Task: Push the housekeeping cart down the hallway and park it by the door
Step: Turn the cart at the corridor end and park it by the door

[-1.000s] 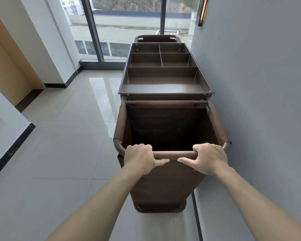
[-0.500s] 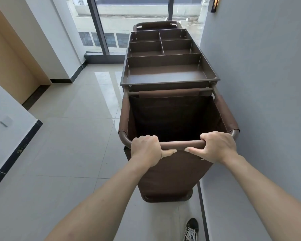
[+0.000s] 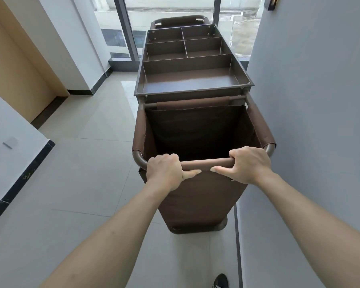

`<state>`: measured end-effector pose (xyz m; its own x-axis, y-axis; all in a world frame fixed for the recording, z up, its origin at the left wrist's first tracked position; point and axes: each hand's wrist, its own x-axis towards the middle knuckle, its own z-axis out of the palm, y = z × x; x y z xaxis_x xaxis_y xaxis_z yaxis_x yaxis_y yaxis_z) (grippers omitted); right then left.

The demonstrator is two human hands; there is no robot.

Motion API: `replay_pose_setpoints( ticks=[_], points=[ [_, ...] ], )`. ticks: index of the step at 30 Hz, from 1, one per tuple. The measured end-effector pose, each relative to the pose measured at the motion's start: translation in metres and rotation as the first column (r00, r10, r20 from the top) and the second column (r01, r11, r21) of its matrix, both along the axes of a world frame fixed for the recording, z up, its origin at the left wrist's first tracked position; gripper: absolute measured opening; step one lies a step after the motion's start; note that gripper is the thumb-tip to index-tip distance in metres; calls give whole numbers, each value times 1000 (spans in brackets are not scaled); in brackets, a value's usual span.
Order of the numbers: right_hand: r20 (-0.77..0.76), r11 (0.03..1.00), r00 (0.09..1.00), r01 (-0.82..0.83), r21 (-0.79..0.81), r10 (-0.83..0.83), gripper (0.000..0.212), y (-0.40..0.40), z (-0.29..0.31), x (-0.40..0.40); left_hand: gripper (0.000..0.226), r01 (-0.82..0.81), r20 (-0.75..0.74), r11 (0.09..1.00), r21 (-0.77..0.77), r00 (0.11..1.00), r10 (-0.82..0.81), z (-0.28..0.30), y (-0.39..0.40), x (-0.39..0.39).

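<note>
At 6 o'clock, low in our view, one shoe (image 3: pixel 220 281) showed on the floor (image 3: pixel 71 183), close to the dark strip at the foot of the right wall (image 3: pixel 320 100). From there both our bare forearms reached up to the bar (image 3: pixel 206 163) at the near end of the cart (image 3: pixel 195 194).

We gripped that bar with both hands, we judge, because two spread holds let us steer as well as push. Our left hand (image 3: pixel 164 173) was clenched around the bar toward its 9 o'clock end, fingers curled over the top, thumb lying along the near side and pointing inward. Our right hand (image 3: pixel 250 165) was wrapped around the bar toward its 3 o'clock end in the same way, its thumb pointing back at the other. The two thumb tips were near but apart, with bare bar between them.

Beyond the bar the brown bag (image 3: pixel 195 132) hung open and dark inside; we could not tell whether anything lay in it. At 12 o'clock sat the tray (image 3: pixel 191 80), its compartments bare.

The cart stood just beside the right wall, nose toward the window (image 3: pixel 170 13) at the hallway's end. At 10 o'clock a tan panel (image 3: pixel 15 69) was set into a recess, possibly the door; if so, we judged the cart was not yet parked by it.
</note>
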<state>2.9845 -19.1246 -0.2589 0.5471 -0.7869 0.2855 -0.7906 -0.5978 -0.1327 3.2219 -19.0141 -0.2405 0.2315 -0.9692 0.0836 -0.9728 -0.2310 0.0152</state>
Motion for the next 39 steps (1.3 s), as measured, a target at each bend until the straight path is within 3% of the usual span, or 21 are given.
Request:
replay_pose_setpoints(
  ticks=[16, 39],
  points=[
    [-66, 993, 991, -116, 7, 116, 69, -76, 12, -3, 72, -116, -50, 993, 17, 992, 117, 3, -52, -19],
    [-155, 998, 986, -63, 0, 62, 70, 51, 11, -64, 65, 25, -86, 985, -172, 995, -40, -5, 74, -69]
  ],
)
